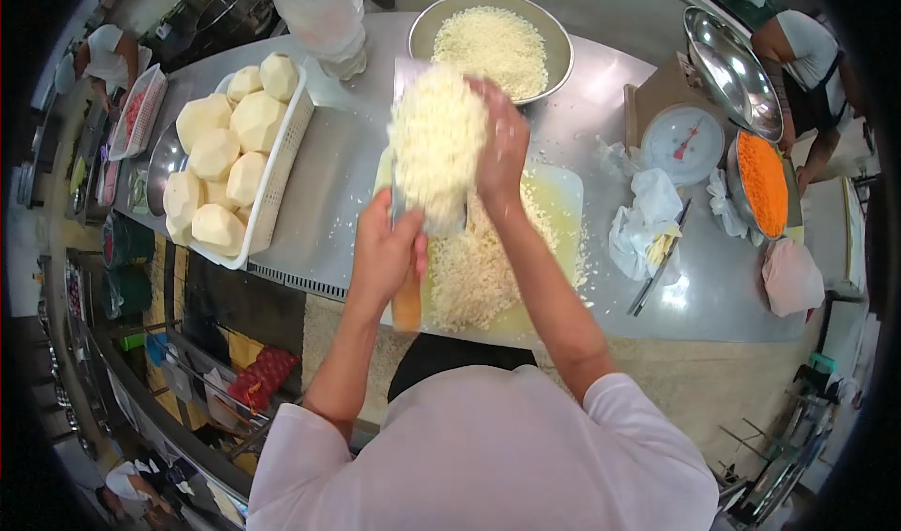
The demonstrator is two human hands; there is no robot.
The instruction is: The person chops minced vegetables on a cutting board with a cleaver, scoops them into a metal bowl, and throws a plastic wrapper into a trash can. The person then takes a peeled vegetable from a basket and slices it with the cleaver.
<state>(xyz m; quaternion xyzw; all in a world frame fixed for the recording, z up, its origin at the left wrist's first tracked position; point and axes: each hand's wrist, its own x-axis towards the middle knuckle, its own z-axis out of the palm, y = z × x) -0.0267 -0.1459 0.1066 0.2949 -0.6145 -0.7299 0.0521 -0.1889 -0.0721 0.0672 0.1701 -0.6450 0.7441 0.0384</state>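
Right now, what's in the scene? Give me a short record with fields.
Left hand: grips wide metal blade with wooden handle
Right hand: fingers against white chopped heap on the blade
Pale green cutting board: more chopped pieces
Round steel bowl: white chopped pieces
Left side: white plastic crate, peeled pale vegetables
Right side: round-dial scale

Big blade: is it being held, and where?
Left hand holds the blade near its wooden handle; right hand is against the chopped food heaped on it.
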